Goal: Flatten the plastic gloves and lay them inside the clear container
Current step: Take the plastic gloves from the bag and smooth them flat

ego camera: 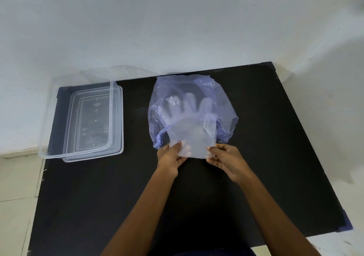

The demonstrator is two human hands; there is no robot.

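A thin, see-through plastic glove [192, 137] lies on the black table, its fingers pointing away from me and still inside a crumpled bluish plastic bag [189, 96]. My left hand [172, 155] pinches the glove's cuff at its left corner. My right hand [224, 158] pinches the cuff's right corner. The cuff is stretched flat between both hands. The clear container [49, 117] stands at the table's far left, open, with nothing visible inside it.
The container's clear lid [118, 117] lies under or against the container on its right side. The black table [275, 137] ends at a white wall behind and pale floor to the left. Bare tabletop stretches between the container and the bag.
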